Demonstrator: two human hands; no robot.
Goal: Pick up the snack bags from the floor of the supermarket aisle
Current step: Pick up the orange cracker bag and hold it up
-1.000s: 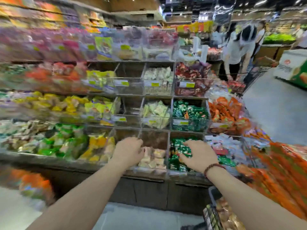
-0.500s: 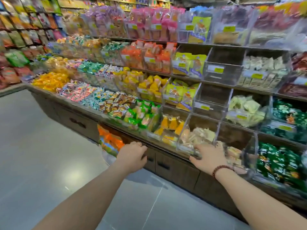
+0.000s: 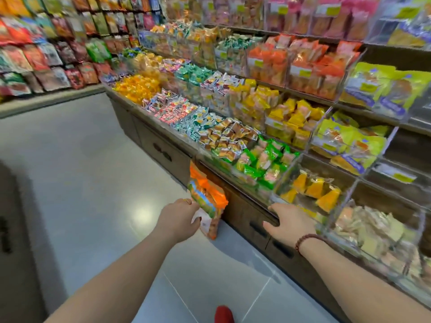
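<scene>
Only one orange snack bag in view, standing on the floor on its bottom edge and leaning back against the dark drawer front of the display bench. Long axis close to upright, top tipped a little toward the bench, bottom corner down on the tile at the bench's foot. Sits ahead and slightly right of the left hand, and ahead and well left of the right hand. Between the two, then, but far nearer the left.

Left hand right up against the bag's near side edge, roughly halfway down its height, fingers curled, thumb seeming to lie over a white label patch. Touching, by the look of it; cannot tell whether truly pinching the film or only brushing it. Right hand flat and spread, palm down, holding nothing, hovering by the bench's front edge just below the clear bins, apart from the bag.

Judged from this, a job for the left hand alone. Calls for closing across the bag's narrow width rather than along its height, then lifting up and out, away from the drawer front. Probably puffy, slick film, so liable to slip from an edge pinch; safer to wrap further round the side, or to bring the right hand across to the far edge. No other fallen bags visible from here.
</scene>
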